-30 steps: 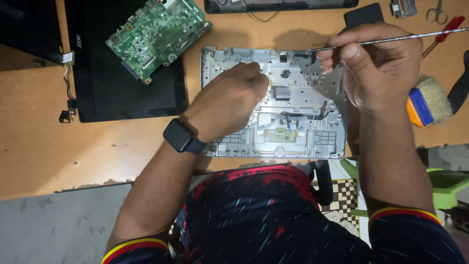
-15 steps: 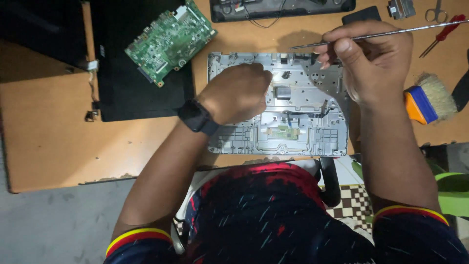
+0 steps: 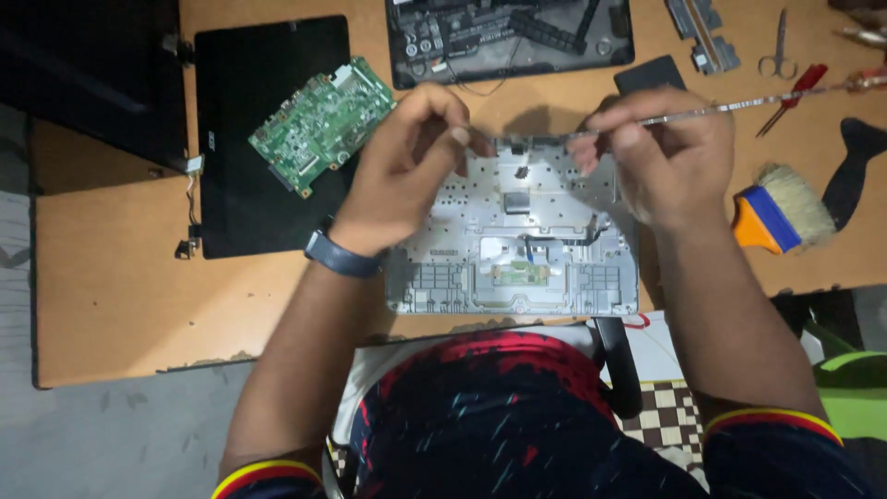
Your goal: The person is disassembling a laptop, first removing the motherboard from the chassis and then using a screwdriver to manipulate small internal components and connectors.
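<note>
A silver laptop chassis (image 3: 517, 254) lies inner side up on the wooden desk (image 3: 120, 296) in front of me. My left hand (image 3: 407, 166), with a dark watch on the wrist, hovers over the chassis's top left corner. Its thumb and forefinger are pinched together, and I cannot make out anything between them. My right hand (image 3: 661, 152) grips a long thin metal tool (image 3: 739, 106). The tool's tip points at the chassis's top edge and its shaft runs off to the right.
A green circuit board (image 3: 319, 125) rests on a black laptop lid (image 3: 240, 203) at the left. A black laptop base (image 3: 508, 37) lies at the back. On the right are a brush (image 3: 785, 217), scissors (image 3: 781, 46), a red-handled screwdriver (image 3: 802, 85) and a metal bracket (image 3: 702, 32).
My left hand has lifted off the middle of the chassis and moved to its top edge, with the fingers now pinched. My right hand still holds the metal tool near the top edge.
</note>
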